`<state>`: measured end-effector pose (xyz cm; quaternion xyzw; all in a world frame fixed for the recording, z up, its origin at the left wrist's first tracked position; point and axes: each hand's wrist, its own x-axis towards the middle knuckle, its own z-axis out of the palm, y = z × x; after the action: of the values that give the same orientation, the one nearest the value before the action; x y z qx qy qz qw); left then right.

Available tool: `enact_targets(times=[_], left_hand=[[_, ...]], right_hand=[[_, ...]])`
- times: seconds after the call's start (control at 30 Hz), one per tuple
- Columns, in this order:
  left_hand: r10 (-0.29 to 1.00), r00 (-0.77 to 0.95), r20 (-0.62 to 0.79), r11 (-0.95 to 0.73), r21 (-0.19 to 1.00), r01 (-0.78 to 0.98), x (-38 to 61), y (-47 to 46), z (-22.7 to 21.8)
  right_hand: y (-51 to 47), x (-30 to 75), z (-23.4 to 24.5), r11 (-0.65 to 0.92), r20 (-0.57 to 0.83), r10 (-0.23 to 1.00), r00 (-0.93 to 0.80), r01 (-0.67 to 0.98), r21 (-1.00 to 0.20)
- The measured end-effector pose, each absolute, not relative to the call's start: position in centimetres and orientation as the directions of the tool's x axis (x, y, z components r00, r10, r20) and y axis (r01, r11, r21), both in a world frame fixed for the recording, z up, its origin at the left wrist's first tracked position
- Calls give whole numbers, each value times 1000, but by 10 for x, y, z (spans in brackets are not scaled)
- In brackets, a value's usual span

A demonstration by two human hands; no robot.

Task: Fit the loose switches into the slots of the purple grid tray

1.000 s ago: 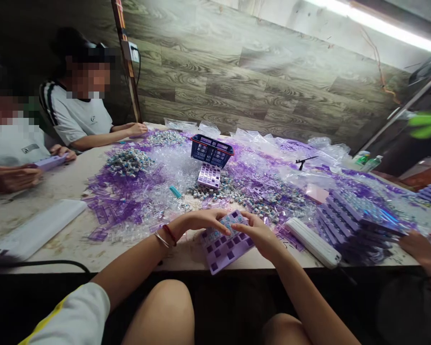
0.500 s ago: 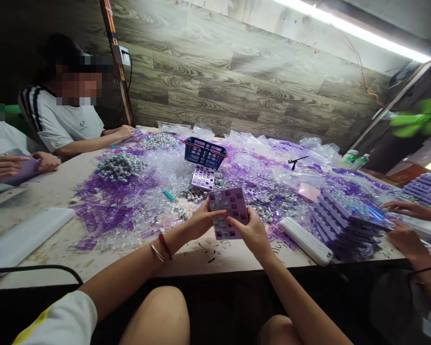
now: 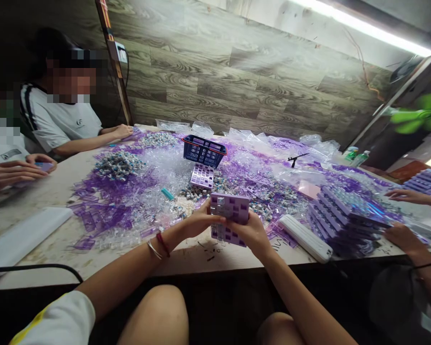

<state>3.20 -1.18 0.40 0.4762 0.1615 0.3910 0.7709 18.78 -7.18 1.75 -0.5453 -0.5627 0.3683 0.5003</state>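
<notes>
Both hands on one purple tray [image 3: 230, 211], held up off the table [image 3: 57, 191] near its front edge. Left hand [image 3: 201, 221] grips the tray's left side, thumb on the front face, fingers behind. Right hand [image 3: 251, 232] clamps the right and lower side, fingers wrapped over the edge. Tray is tilted up toward the camera (grid of square cells visible; a few top-left cells look filled, rest look open, hard to tell more). Left wrist has a bangle [image 3: 153, 249] and a red band [image 3: 163, 243].

Around the hands:
- Just beyond the tray: loose pile of small grey-blue parts [image 3: 273, 196] mixed with clear and purple plastic scrap [image 3: 107, 206].
- Further out, straight ahead: second tray [image 3: 202, 176] flat on the table, blue basket [image 3: 204, 151] behind it.
- Left of left hand, well apart: another heap of parts [image 3: 119, 164], a small teal piece [image 3: 167, 193], a long white strip [image 3: 25, 235] at the table edge with a black cable [image 3: 39, 266] in front of it.
- Right of right hand: white ribbed bar [image 3: 304, 238], then a tall stack [image 3: 348, 218] of filled trays.

Other people: a co-worker's hand [image 3: 402, 235] touches the stack from the right, another hand [image 3: 402, 195] beyond it. Two people sit far left; the nearer one's hands [image 3: 17, 170] hold something purple (too small to tell what).
</notes>
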Motion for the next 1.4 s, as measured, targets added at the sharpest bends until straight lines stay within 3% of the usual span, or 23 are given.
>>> enact_targets(times=[0.23, 0.97, 1.17, 1.3, 1.4], left_hand=[[722, 679, 136, 217, 886, -409, 32, -10, -1], [788, 601, 132, 159, 900, -407, 33, -15, 7], [784, 618, 59, 191, 925, -330, 35, -9, 5], [805, 593, 1, 133, 974, -182, 30, -5, 7], [659, 752, 7, -5, 1000, -5, 23, 0, 12]], right_hand=[[-77, 185, 21, 125, 148, 986, 82, 239, -963], [-89, 176, 32, 127, 131, 989, 71, 63, -990], [-78, 176, 21, 59, 74, 986, 150, 102, -993], [-71, 185, 21, 35, 33, 971, 238, -2, -999], [-67, 198, 21, 34, 45, 940, 338, 40, -999]])
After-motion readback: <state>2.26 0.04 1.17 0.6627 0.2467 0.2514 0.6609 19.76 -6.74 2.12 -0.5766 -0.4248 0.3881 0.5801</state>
